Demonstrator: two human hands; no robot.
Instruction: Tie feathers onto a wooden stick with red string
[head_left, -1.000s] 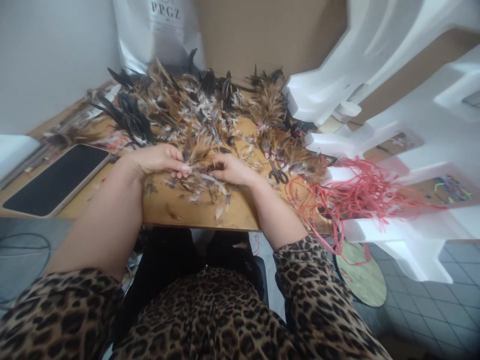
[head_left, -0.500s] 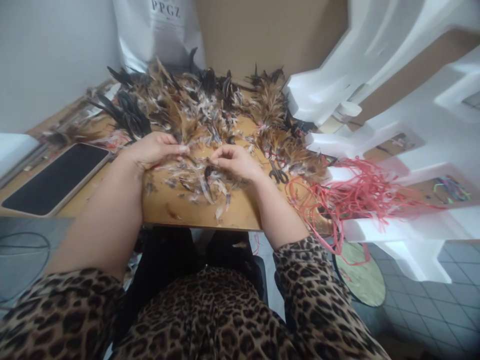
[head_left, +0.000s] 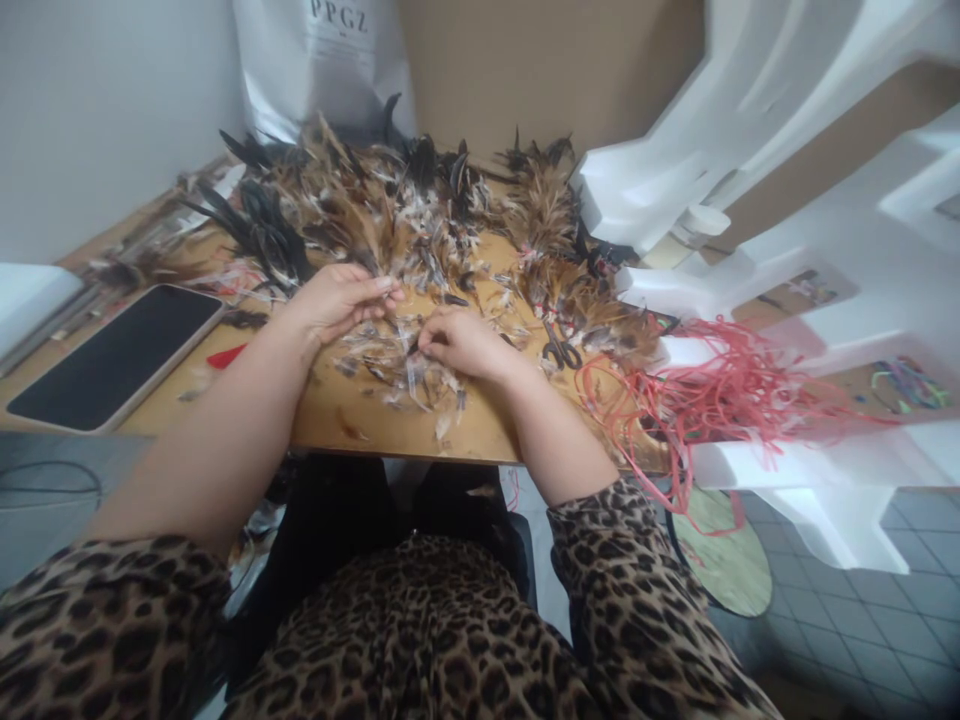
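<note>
My left hand (head_left: 352, 300) is closed in a pinch over the table, its thumb and fingertips pressed on feathers whose thin ends barely show. Brown feathers (head_left: 379, 235) stand just behind those fingertips. Lower and to the right, my right hand (head_left: 466, 342) has its thumb and index finger pinched at a small dark feather (head_left: 413, 346). This feather lies at the edge of a loose heap of small brown and white feathers (head_left: 382, 370) under both hands. The remaining fingers of my right hand are curled and partly hidden.
Bunches of brown and black feathers (head_left: 270, 235) cover the back of the wooden table (head_left: 480, 430). A phone (head_left: 116, 355) lies left; black scissors (head_left: 561, 348) lie right, near tangled red string (head_left: 720, 390) and white foam pieces (head_left: 630, 190). A printed bag (head_left: 322, 70) stands behind.
My left hand has shifted a little right, its fingers more curled. My right hand has dropped slightly toward the loose heap, its fingertips now at the dark feather. A red piece shows beside my left forearm.
</note>
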